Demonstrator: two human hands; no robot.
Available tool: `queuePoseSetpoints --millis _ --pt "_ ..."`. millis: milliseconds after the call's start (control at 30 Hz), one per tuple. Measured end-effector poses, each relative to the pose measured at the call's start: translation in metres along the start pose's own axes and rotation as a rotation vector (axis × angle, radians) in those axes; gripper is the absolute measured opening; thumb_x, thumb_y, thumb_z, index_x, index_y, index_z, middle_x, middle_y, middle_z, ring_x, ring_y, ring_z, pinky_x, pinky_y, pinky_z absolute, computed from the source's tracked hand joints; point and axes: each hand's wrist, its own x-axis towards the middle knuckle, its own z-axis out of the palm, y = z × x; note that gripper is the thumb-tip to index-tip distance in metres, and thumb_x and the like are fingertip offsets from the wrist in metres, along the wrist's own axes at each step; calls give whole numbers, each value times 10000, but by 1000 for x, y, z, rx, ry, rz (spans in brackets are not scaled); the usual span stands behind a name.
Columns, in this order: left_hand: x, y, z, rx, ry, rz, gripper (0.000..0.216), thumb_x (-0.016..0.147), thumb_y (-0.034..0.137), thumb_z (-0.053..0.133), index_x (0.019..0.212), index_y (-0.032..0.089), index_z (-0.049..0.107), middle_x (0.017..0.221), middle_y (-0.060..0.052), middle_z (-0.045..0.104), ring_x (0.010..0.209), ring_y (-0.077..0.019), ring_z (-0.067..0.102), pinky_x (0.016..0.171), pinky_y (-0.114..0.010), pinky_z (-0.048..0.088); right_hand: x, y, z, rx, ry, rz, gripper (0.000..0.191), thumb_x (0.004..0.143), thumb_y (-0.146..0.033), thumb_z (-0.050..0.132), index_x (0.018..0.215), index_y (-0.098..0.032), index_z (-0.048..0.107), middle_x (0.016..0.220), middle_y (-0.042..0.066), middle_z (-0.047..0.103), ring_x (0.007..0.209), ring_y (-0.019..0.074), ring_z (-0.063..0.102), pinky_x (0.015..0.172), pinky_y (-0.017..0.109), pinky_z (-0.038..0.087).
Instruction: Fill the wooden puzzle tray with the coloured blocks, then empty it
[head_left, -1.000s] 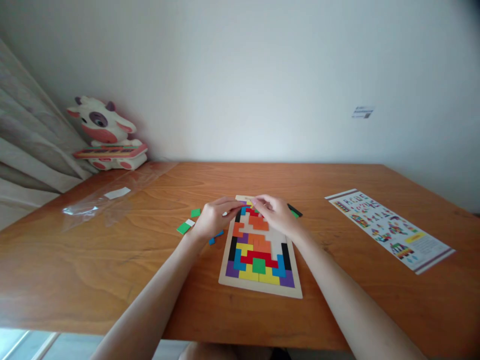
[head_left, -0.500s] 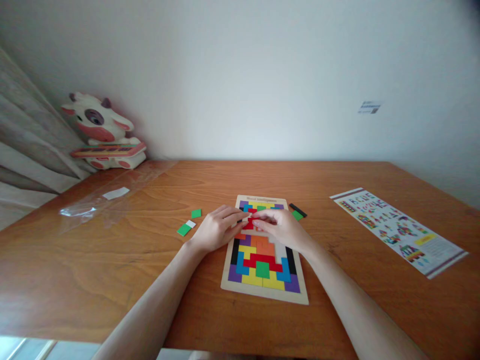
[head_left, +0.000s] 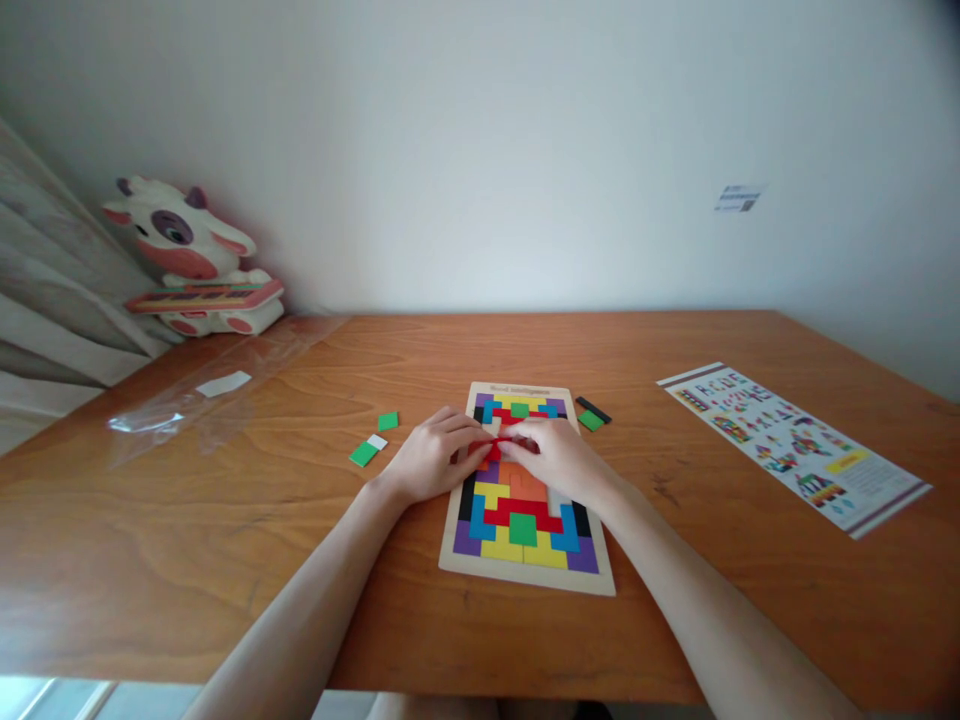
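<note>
A wooden tetromino puzzle board (head_left: 525, 579) lies on the table, mostly filled with coloured pieces. Above its middle, the fingertips of both hands meet at a small red puzzle piece (head_left: 495, 451). My left hand (head_left: 429, 458) pinches at its left side, fingers bent and closed together. From the other side, my right hand (head_left: 561, 456) grips it between thumb and fingers. My fingers partly hide the piece's shape and the slots beneath. An orange piece (head_left: 528, 487) sits in the board just below the hands, and a green square (head_left: 523, 529) lies nearer me.
Left of the board lie loose green pieces (head_left: 364, 455) and a white one (head_left: 377, 442). To its upper right are a black strip (head_left: 594, 409) and a green piece (head_left: 591, 421). A printed sheet (head_left: 795, 450), clear plastic bag (head_left: 161, 420) and cow toy keyboard (head_left: 199, 265) are farther out.
Both hands have moved slightly toward the near end of the board with the red piece, uncovering more of the far rows. The camera view has shifted a little.
</note>
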Motion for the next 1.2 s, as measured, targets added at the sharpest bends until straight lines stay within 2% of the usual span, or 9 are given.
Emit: queuePoseSetpoints --millis 233,400,567,800,900,1000,1067,1200 --pt "1 2 -1 6 -27 -4 168 953 238 571 1018 193 720 975 -74 735 887 -190 632 831 -334 528 0 -2 -2 -88 2 8 137 927 -237 636 913 -202 768 797 40 716 679 155 618 665 295 450" --pt "0 0 2 -13 -15 -4 166 939 209 571 1008 190 721 985 -74 728 893 -190 635 842 -337 530 0 0 2 -98 11 -32 116 919 -211 651 948 -203 763 847 43 693 752 159 629 723 300 470" --pt "-2 -2 5 -15 -22 -15 164 918 195 584 1003 202 724 982 -70 724 878 -184 641 817 -327 534 1 6 -3 -90 21 15 118 877 -247 714 976 -198 752 850 40 698 711 148 613 665 282 453" --pt "-1 -1 6 -18 -19 -14 195 897 157 581 1031 203 716 993 -70 722 909 -196 636 832 -335 529 0 2 -3 -86 24 53 29 864 -226 722 858 -207 743 843 33 693 709 141 606 652 272 436" --pt "-2 -1 5 -6 -36 -20 209 905 177 583 1055 207 724 1007 -76 709 914 -198 632 837 -339 529 0 6 -2 -58 30 74 54 860 -252 727 881 -205 743 849 30 689 698 135 599 649 270 436" --pt "-2 -1 4 12 -58 -30 239 909 199 583 1090 225 738 1026 -79 688 903 -191 629 830 -333 535 1 17 -4 -16 10 85 272 817 -348 770 1042 -202 729 888 38 689 696 138 593 637 271 444" --pt "-2 -1 4 14 -68 -31 261 906 198 579 1104 238 743 1031 -77 677 897 -186 626 828 -329 538 0 24 -5 -12 1 98 349 804 -379 777 1092 -191 720 915 53 686 704 145 594 633 276 451" --pt "-1 0 3 8 -78 -29 284 899 179 569 1108 250 748 1015 -75 669 886 -185 620 814 -324 540 -1 30 -9 -18 18 100 240 826 -312 758 1021 -175 737 997 77 665 716 137 600 654 282 475"
